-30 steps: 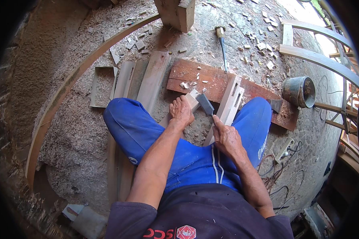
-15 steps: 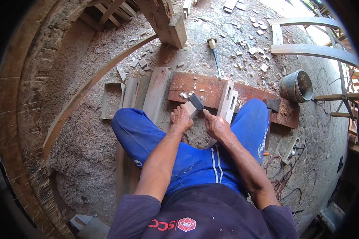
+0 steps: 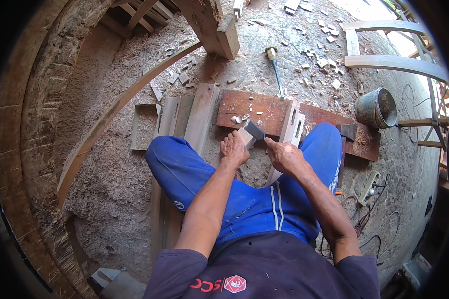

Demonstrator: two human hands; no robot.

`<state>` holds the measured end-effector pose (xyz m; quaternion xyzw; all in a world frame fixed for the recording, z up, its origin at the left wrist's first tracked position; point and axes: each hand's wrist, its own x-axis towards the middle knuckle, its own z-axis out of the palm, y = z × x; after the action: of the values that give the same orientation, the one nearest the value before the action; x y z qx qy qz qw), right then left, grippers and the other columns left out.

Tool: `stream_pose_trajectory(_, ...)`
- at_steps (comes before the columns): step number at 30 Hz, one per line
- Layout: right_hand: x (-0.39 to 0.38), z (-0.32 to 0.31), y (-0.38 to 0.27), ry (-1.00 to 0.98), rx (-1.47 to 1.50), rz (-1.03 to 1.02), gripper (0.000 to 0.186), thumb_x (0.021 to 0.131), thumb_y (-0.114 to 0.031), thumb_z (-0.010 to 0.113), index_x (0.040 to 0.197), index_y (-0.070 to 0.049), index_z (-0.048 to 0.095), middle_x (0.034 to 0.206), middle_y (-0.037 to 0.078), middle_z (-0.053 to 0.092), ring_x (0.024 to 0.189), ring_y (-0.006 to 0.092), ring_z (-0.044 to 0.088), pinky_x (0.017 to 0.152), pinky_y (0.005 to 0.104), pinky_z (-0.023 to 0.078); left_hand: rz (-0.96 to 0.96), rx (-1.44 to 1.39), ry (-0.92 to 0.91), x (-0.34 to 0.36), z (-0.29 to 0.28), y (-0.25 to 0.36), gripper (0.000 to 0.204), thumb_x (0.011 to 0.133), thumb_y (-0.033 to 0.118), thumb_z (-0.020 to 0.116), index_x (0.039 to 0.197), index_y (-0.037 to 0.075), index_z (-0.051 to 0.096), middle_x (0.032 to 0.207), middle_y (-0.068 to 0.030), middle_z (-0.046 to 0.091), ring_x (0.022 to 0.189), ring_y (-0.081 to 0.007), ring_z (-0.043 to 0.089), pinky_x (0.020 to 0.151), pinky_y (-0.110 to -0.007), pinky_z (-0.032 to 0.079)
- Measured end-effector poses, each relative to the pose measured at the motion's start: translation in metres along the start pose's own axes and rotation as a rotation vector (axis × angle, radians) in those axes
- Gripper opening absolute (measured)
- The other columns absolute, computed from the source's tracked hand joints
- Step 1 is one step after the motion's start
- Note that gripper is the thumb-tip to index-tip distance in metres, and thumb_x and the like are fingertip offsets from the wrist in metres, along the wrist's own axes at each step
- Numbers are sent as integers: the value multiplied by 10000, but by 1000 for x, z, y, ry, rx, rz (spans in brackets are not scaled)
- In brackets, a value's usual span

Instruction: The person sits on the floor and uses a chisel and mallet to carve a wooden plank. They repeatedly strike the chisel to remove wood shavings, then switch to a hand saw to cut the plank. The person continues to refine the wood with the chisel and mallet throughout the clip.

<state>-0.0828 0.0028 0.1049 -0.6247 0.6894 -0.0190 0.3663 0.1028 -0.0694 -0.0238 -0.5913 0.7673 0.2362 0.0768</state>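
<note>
My left hand [image 3: 234,148] is closed around a pale wooden piece [image 3: 245,137] angled between my knees. My right hand [image 3: 287,158] grips the short handle of a tool with a broad dark blade [image 3: 254,130], which lies at the wooden piece's far end. Beyond them a reddish-brown board [image 3: 237,105] carries chips and shavings. A pale beam [image 3: 292,122] with cut slots rests across it beside my right hand, and a dark metal head [image 3: 348,132] sits at the board's right end.
A long chisel [image 3: 273,62] lies beyond the board. A bucket [image 3: 374,107], curved wooden frames [image 3: 394,62] and a power strip [image 3: 368,187] are right. Planks [image 3: 197,112], a tray [image 3: 144,127], a curved batten [image 3: 102,114] and a thick post [image 3: 219,37] stand or lie left and ahead.
The camera view has shifted, showing more timber at the left. My right hand has moved up and leftward toward my left hand, bringing the blade closer onto the wooden piece's end.
</note>
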Motion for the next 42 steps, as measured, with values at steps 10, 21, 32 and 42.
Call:
stream_pose_trajectory(10, 20, 19, 24, 70, 151, -50, 423, 1023, -239, 516, 1416, -91, 567, 1130, 254, 710, 1058, 460, 679, 932, 518, 541, -35, -1, 17, 9, 15, -10, 590, 722, 156, 741, 1222, -15, 478, 1209, -242, 585, 1152, -412, 600, 974, -530, 479)
stream_pose_trajectory(21, 5, 28, 44, 468, 583, 78, 466, 1036, -307, 554, 1454, -101, 551, 1209, 262, 694, 1134, 446, 667, 960, 487, 525, -215, -394, 274, -3, -20, -6, 558, 784, 277, 838, 1222, 44, 583, 1235, -248, 639, 1179, -418, 610, 993, -493, 487)
stream_pose_trajectory(32, -4, 30, 29, 367, 500, 57, 539, 991, -273, 556, 1492, -88, 487, 1120, 333, 683, 1056, 511, 662, 933, 530, 522, -198, 37, 131, 12, 9, -18, 1049, 697, 408, 833, 1480, -12, 276, 1391, -270, 484, 1272, -447, 497, 1103, -568, 393)
stream_pose_trajectory(42, -15, 24, 21, 401, 500, -14, 509, 1000, -239, 550, 1481, -81, 491, 1119, 312, 691, 1031, 492, 675, 903, 518, 542, -216, -186, -200, -34, -25, 20, 964, 752, 357, 757, 1492, -41, 286, 1365, -307, 526, 1324, -456, 508, 1090, -538, 452)
